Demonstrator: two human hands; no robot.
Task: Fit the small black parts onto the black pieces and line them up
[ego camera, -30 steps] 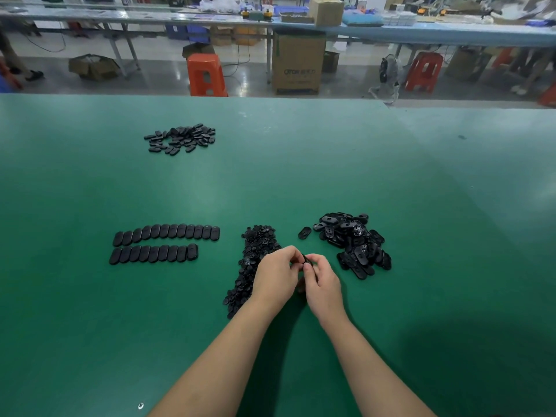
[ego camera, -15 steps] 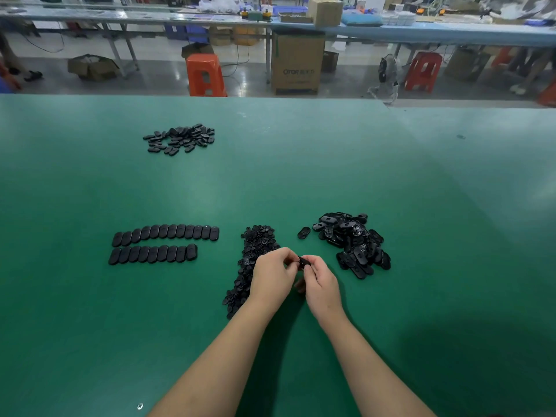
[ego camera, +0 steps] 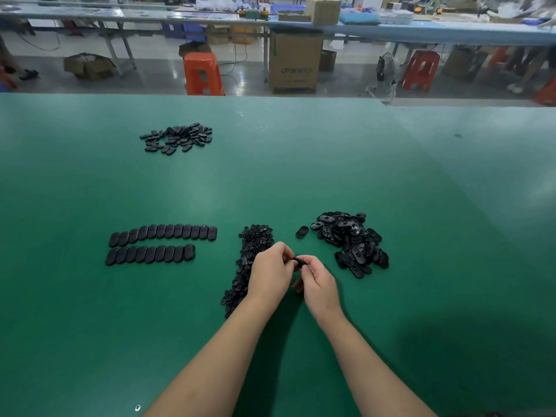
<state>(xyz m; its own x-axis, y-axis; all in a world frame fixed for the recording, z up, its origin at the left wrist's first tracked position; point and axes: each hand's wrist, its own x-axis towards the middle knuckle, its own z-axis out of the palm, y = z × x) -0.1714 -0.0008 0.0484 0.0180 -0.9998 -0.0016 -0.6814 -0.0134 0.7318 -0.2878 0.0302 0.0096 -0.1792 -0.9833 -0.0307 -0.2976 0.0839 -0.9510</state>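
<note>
On the green table point(ego camera: 301, 176), near its front edge, the left hand point(ego camera: 270, 275) and the right hand point(ego camera: 320, 285) meet with fingers curled, and together they pinch one black piece point(ego camera: 298, 261) between their fingertips, held just above the surface. Whether a small part already sits in that piece is too small to tell. Just behind the left hand, partly hidden by it, lies a long heap of small black parts point(ego camera: 251, 251) running toward the front edge. To the right of the hands is a loose pile of black pieces point(ego camera: 350, 242), with a single stray piece point(ego camera: 301, 232) lying apart at its left side. Well to the left, two rows of finished pieces point(ego camera: 159, 242) lie side by side, each piece touching its neighbour; the far row is longer than the near one. Farther back on the left sits another small scatter of black pieces point(ego camera: 177, 138). Beyond the table stand an orange stool point(ego camera: 203, 74) and a cardboard box point(ego camera: 294, 61).
</note>
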